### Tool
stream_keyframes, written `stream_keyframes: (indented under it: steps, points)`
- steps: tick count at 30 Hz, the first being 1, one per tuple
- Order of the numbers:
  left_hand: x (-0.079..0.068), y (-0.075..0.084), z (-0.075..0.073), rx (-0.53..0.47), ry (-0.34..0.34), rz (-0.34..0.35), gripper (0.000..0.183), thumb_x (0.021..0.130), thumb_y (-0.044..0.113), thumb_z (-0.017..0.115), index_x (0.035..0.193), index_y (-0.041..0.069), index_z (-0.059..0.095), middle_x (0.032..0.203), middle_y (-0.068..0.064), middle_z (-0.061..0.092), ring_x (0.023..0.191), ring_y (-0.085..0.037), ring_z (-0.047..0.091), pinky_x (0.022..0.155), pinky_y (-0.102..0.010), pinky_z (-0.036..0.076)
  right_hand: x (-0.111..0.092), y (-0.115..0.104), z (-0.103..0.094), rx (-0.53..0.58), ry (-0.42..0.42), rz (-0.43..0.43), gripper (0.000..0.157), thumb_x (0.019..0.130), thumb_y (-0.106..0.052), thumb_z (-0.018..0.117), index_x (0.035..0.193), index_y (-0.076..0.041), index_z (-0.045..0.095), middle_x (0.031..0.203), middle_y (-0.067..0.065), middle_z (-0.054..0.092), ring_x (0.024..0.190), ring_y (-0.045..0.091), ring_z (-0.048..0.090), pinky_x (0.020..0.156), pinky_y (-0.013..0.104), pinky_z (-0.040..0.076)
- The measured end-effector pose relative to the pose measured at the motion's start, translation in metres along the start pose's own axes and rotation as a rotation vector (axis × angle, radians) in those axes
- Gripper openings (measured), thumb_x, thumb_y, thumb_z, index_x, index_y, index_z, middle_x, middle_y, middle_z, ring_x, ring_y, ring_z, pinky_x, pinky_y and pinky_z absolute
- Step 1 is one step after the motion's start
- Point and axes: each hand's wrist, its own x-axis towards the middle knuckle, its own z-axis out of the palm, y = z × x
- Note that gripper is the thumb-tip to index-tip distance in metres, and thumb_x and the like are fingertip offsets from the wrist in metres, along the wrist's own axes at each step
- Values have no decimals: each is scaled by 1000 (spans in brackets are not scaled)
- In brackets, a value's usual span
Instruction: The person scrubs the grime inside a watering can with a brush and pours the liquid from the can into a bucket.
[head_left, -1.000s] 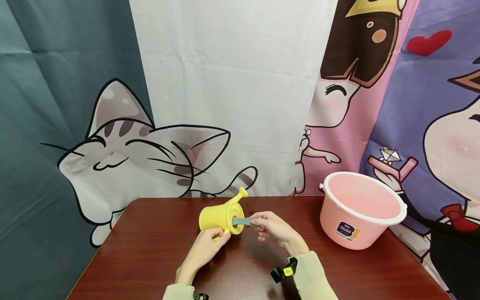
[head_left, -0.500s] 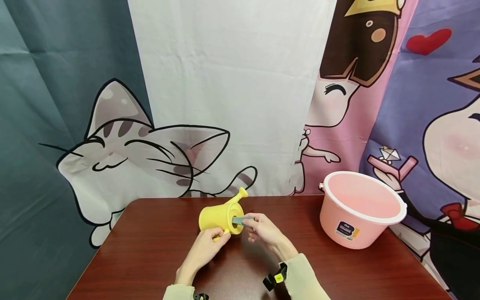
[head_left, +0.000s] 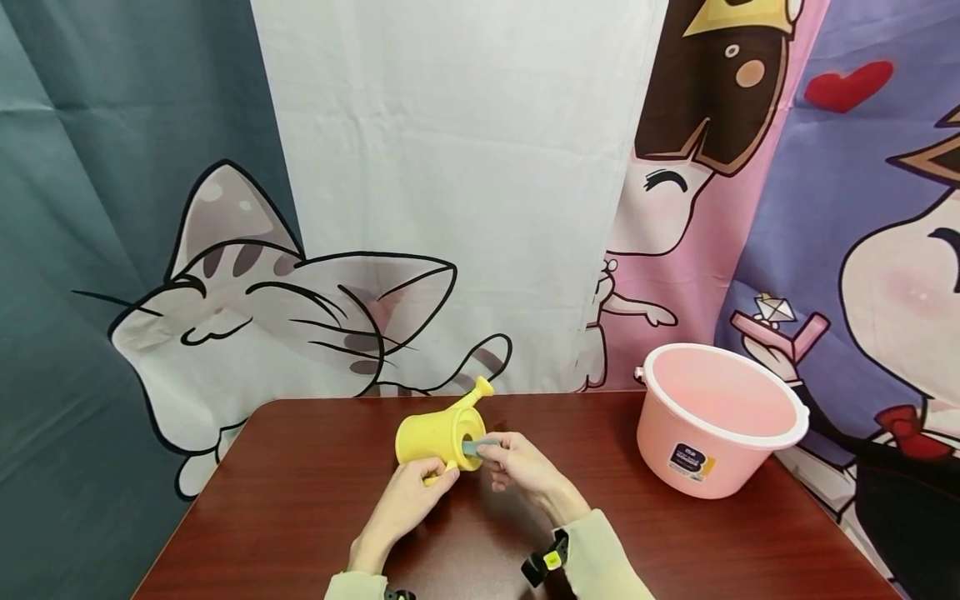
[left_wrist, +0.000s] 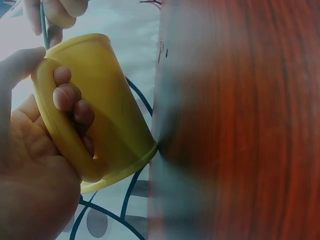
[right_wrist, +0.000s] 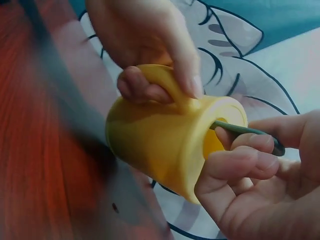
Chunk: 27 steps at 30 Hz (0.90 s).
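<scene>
A yellow toy watering can (head_left: 427, 437) lies tipped on its side in the head view, its opening facing right and its spout pointing up and right. My left hand (head_left: 405, 498) grips its handle, fingers passed through the loop in the left wrist view. With thumb and fingers, my right hand (head_left: 525, 471) pinches the end of a slim grey-green stick-like handle (right_wrist: 245, 131). The other end of this handle reaches through the can's opening, so its kind is hidden. In the right wrist view, the right fingertips are close to the can's rim.
A pink bucket (head_left: 693, 450) with a white rim stands at the table's right side. Both hands are above a dark red-brown wooden table (head_left: 300, 500). Behind its far edge hangs a printed cloth (head_left: 465, 167) with a cartoon cat.
My right hand has moved left toward the watering can, pushing the grey-green handle deeper into the opening, so less of it shows. My left hand and the can have stayed nearly still.
</scene>
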Motion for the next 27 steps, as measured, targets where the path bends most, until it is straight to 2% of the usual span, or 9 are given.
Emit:
stream_keyframes:
  steps: [4, 10, 17, 27]
  points:
    - [-1, -1, 0, 6, -1, 1, 36, 94, 43, 62, 69, 20, 54, 57, 10, 39, 50, -3, 38, 50, -21, 33, -2, -3, -7, 13, -11, 14, 24, 99, -12, 54, 110, 10, 59, 60, 0, 34, 47, 12, 26, 52, 31, 27]
    - [0, -1, -1, 11, -6, -14, 35, 94, 45, 62, 69, 21, 54, 57, 11, 38, 51, -4, 39, 51, -21, 34, -5, -9, -17, 2, -41, 25, 28, 97, -11, 57, 108, 15, 56, 60, 1, 34, 49, 15, 23, 50, 27, 31]
    - [0, -1, -2, 5, -6, -14, 35, 95, 43, 62, 69, 21, 54, 58, 10, 38, 52, -5, 39, 51, -21, 35, -9, -15, -26, 28, -45, 48, 22, 94, -11, 60, 106, 9, 61, 61, 0, 35, 49, 13, 25, 51, 28, 29]
    - [-1, -1, -1, -2, 5, -6, 36, 94, 44, 62, 68, 21, 54, 58, 11, 38, 52, -4, 38, 51, -21, 34, -9, -15, -25, 26, -29, 44, 21, 95, -11, 59, 104, 8, 61, 61, -1, 37, 48, 11, 26, 52, 29, 29]
